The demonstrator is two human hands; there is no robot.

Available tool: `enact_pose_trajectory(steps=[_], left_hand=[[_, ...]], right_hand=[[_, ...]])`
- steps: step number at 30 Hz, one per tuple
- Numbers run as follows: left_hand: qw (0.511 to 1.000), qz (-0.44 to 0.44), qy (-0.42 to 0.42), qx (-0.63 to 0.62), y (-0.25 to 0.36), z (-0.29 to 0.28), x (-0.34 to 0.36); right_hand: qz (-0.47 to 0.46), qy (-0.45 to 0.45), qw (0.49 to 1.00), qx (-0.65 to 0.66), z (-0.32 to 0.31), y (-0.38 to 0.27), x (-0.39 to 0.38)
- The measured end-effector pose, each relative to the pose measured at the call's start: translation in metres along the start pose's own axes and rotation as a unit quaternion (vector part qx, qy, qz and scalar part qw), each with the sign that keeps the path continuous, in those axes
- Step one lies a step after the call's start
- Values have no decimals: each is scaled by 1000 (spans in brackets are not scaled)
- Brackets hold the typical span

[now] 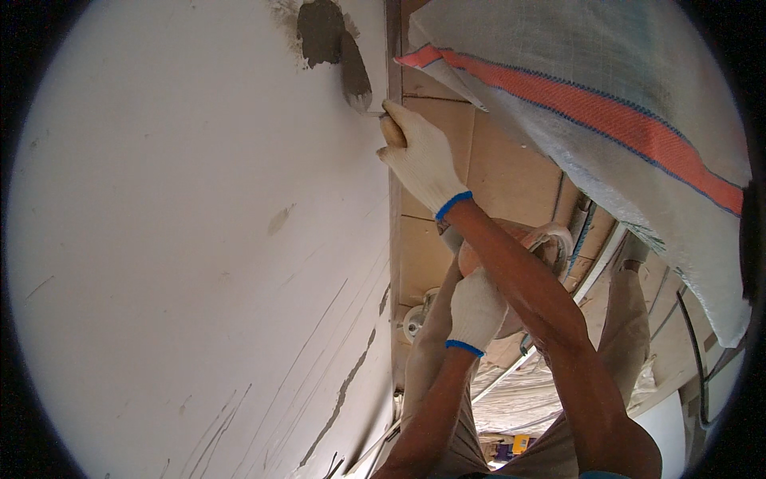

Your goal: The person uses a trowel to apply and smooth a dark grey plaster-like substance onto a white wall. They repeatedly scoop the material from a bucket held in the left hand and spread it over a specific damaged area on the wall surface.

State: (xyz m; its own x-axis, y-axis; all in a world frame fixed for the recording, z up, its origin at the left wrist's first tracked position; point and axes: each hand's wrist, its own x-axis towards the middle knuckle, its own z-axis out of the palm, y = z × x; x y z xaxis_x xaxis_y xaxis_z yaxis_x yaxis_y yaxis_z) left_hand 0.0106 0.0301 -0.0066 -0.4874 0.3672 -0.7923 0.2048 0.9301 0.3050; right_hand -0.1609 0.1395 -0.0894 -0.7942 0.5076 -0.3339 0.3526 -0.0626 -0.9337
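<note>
My right hand (419, 156) in a white knit glove with a blue cuff grips a trowel's wooden handle (390, 128). Its blade (357, 88) is against dark grey wet mortar (317, 32) on the white wall (183, 199). Lower, my left hand (477, 307), in a matching glove, is closed on a pale orange bucket (519, 238), partly hidden behind my right forearm; its opening shows at the right.
A large woven sack (606, 56) with a red stripe fills the upper right. Tan tiled floor (435, 168) runs beside the wall, with long rails (608, 243), a round fitting (414, 323) and crumpled plastic (511, 399) below. My legs frame the bucket.
</note>
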Motion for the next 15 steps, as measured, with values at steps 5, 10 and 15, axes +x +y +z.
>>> enact_pose_trajectory(steps=[5,10,15], left_hand=[[999,6,5,-37,-1,4,-7],[994,23,72,-76,-8,11,-8],[999,-9,-40,-9,-5,5,-7]], right_hand=[[5,-8,1000,0,11,0,-10],[-21,-32,999,39,17,-7,-40],[15,-55,994,88,5,-1,-47]])
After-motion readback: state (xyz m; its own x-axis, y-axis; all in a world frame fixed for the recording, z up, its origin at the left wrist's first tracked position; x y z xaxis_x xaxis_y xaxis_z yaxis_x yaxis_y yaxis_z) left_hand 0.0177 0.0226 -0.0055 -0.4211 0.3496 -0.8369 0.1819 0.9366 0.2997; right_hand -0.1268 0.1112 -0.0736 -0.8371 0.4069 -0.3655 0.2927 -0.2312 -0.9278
